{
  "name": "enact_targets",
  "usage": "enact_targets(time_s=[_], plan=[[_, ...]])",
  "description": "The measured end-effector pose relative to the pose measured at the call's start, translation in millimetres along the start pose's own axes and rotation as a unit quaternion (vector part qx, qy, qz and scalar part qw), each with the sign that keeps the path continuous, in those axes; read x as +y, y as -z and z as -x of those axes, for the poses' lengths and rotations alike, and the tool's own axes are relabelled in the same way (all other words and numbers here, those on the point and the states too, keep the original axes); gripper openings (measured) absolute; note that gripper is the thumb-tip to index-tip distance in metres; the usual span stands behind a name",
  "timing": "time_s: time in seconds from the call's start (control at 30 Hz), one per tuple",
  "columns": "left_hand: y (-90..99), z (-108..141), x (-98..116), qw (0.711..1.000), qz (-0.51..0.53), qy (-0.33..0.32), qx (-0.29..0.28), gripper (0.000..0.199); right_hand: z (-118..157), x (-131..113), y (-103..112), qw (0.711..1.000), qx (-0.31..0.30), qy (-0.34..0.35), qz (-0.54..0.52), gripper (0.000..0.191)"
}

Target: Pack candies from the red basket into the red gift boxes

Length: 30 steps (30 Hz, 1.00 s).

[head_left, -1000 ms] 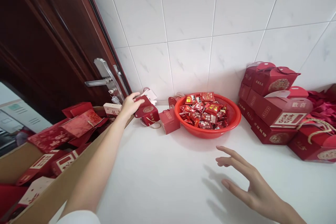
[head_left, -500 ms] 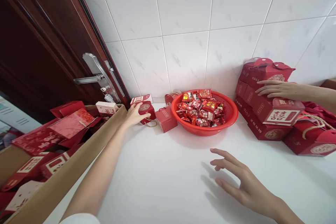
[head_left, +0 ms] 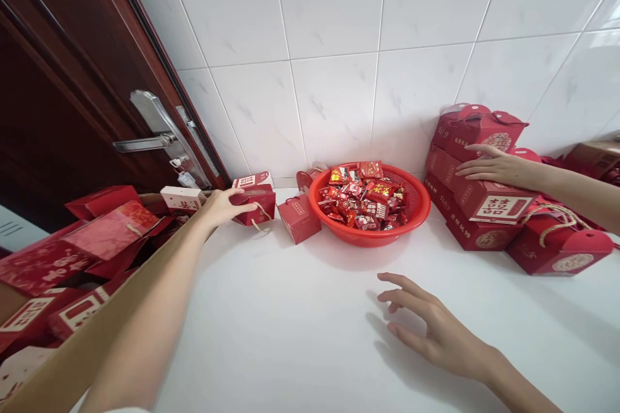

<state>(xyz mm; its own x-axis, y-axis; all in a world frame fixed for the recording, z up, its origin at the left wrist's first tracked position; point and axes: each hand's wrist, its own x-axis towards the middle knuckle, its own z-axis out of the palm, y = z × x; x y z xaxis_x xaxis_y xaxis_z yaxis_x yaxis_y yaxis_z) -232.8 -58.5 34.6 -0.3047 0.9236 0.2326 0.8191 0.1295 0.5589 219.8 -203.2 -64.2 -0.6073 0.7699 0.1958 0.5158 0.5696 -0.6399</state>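
My left hand (head_left: 217, 208) grips a small red gift box (head_left: 256, 201) by its left end, thumb in front and fingers behind. A pale twisted cord hangs from this box onto the white tabletop. Just behind it lies another box with a white label (head_left: 252, 180). Over the middle of the table my right hand (head_left: 423, 317) hovers with its fingers spread, holding nothing. Beyond that hand stands a red plastic basket (head_left: 371, 237) heaped with wrapped candies (head_left: 363, 200). A closed red box (head_left: 300, 219) sits between the basket and the gripped box.
Another person's hand (head_left: 498, 166) rests on stacked red boxes (head_left: 477, 232) at the right. At the left, a cardboard carton (head_left: 121, 310) holds many red boxes. A door with a metal handle (head_left: 145, 143) and a tiled wall (head_left: 334, 97) bound the table.
The box in my left hand has turned; its round gold emblem no longer faces me and its cord shows in front. My right hand stays open. The view has shifted slightly.
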Motion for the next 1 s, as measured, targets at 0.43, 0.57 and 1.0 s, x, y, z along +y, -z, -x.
enact_targets(time_s=[0.43,0.57,1.0], plan=[[6.3,138.4,141.2,0.890,-0.105,-0.324,-0.304,0.103,-40.4,-19.8,5.7,0.983,0.144,0.087,-0.070,0.034],[-28.5,154.8,146.7,0.848,-0.012,-0.397,-0.351,0.113,-53.8,-30.8,18.9,0.970,0.215,0.110,-0.033,0.028],[-83.2,187.8,145.1,0.910,0.000,-0.307,-0.277,0.084,-63.3,-40.6,62.4,0.987,0.082,0.110,0.085,0.020]])
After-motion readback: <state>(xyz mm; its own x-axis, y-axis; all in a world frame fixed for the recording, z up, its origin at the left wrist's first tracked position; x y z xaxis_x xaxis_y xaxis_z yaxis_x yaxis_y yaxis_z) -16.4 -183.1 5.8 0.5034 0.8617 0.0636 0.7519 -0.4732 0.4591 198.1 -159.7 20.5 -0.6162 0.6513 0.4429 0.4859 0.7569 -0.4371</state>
